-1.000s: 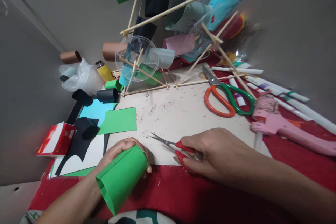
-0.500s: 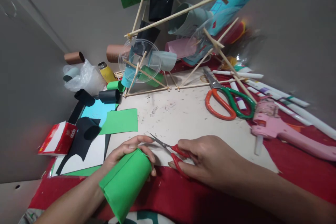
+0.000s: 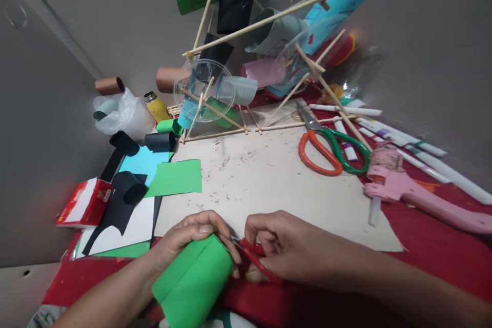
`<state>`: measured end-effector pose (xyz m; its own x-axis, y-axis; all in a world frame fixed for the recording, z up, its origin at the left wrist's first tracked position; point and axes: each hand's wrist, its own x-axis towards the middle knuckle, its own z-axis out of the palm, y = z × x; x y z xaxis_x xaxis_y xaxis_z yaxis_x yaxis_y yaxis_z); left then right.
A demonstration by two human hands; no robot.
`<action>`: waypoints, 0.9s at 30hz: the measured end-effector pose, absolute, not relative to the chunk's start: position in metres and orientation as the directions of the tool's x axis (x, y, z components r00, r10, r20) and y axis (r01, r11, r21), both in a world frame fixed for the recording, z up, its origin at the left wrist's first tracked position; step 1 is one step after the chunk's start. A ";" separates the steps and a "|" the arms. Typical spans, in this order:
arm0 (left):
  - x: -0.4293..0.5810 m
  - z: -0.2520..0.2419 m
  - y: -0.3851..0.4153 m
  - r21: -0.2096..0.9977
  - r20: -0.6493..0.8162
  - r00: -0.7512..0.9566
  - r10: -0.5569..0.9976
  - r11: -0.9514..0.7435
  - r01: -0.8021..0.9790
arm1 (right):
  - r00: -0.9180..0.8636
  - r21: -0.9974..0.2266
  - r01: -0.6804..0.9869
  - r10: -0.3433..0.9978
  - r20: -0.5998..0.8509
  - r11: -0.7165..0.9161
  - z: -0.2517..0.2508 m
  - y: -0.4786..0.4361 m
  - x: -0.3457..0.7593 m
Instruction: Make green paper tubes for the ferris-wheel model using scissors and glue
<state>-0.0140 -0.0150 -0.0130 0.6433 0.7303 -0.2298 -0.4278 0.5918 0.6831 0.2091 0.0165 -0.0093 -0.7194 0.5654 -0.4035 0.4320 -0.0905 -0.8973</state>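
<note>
My left hand (image 3: 188, 238) is wrapped round a rolled green paper tube (image 3: 194, 282) at the near edge of the table. My right hand (image 3: 286, 248) grips small red-handled scissors (image 3: 253, 259), whose blades point left and meet the far end of the tube, just under my left fingers. The blade tips are hidden there. Both hands lie over the red cloth (image 3: 423, 246), at the front edge of a beige board (image 3: 269, 184).
A stick frame hung with paper rolls and clear lids (image 3: 246, 61) stands at the back. Large orange-and-green scissors (image 3: 330, 146), a pink glue gun (image 3: 415, 195) and white glue sticks (image 3: 423, 148) lie right. Green sheet (image 3: 175, 177), black and blue paper, a red box (image 3: 84, 205) lie left.
My right hand has brought the red scissors left and nearer, up to the end of the green tube. My left hand has shifted the tube slightly right and toward me.
</note>
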 end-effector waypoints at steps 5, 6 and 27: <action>-0.015 -0.011 -0.018 0.701 -0.239 0.610 0.755 0.569 -0.429 | -0.762 -0.886 0.323 0.464 -0.452 -0.334 -0.013 0.021 0.209; -0.015 -0.011 -0.019 0.700 -0.244 0.609 0.755 0.571 -0.429 | -0.781 -0.875 0.296 0.431 -0.452 -0.382 -0.014 0.022 0.209; -0.018 -0.015 -0.017 0.676 -0.271 0.588 0.762 0.585 -0.448 | -0.888 -0.748 -0.002 0.345 -0.304 -0.664 -0.025 0.030 0.208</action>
<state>-0.0177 -0.0170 -0.0149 0.5876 0.7625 -0.2708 -0.4479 0.5853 0.6759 0.2082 0.0298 -0.0252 -0.8881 0.3451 -0.3037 -0.0024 -0.6642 -0.7476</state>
